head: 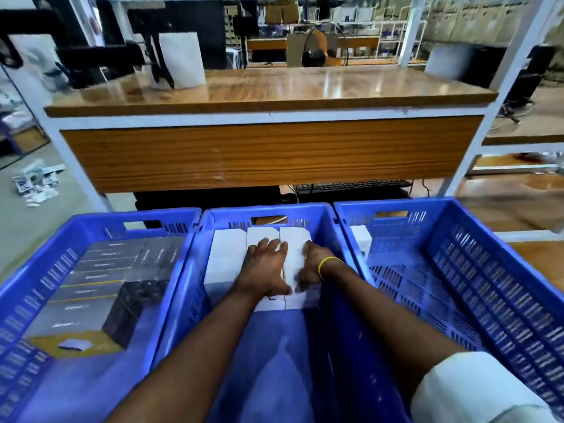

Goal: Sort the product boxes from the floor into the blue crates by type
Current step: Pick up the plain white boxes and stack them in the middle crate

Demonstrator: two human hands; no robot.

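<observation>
Three blue crates stand side by side in the head view. The middle crate [268,346] holds white boxes [227,257] standing in a row at its far end. My left hand [267,268] lies flat on top of the middle white box, fingers spread. My right hand [311,267] grips the rightmost white box [293,239], thumb on its left side and fingers curled round its right side. The left crate [91,227] is packed with several dark grey boxes [100,279]. The right crate [457,270] holds one small white box [361,239] in its far left corner.
A wooden workbench [274,87] on a white metal frame rises right behind the crates. A keyboard [351,187] lies on the floor under it. Loose product boxes [36,183] lie scattered on the floor at far left. A wooden floor panel [518,190] shows at right.
</observation>
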